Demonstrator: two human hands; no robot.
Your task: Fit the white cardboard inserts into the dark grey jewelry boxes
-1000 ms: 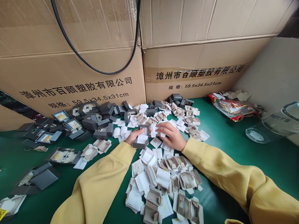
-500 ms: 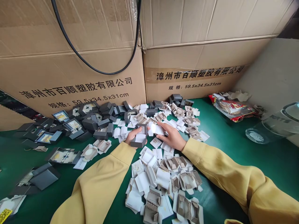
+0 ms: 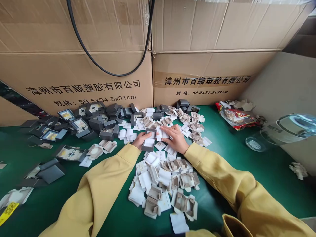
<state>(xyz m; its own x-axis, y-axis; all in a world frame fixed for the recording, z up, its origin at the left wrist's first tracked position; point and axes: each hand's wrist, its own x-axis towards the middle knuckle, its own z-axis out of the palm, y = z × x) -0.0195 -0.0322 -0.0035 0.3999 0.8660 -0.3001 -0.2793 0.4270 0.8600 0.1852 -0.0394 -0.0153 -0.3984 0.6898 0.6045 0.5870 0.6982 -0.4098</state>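
My left hand (image 3: pixel 140 141) grips a small dark grey box (image 3: pixel 149 141) by its left side. White paper shows inside the box. Just to the right, my right hand (image 3: pixel 176 139) has its fingers on a small white card piece (image 3: pixel 161 134), close beside the box. Below both hands lies a pile of white and grey-brown folded card inserts (image 3: pixel 158 177). Many dark grey boxes (image 3: pixel 96 120) are heaped behind and to the left, some of them open.
Two large cartons (image 3: pixel 98 72) stand along the back, with a black cable (image 3: pixel 108 73) hanging in front. On the right of the green table (image 3: pixel 229 154) are a red snack packet (image 3: pixel 237 117), a clear jug (image 3: pixel 269 133) and crumpled tissue (image 3: pixel 298 170).
The view has shifted a little. My right hand's fingers have spread more over the white card piece beside the box. The dark box stays in my left hand.
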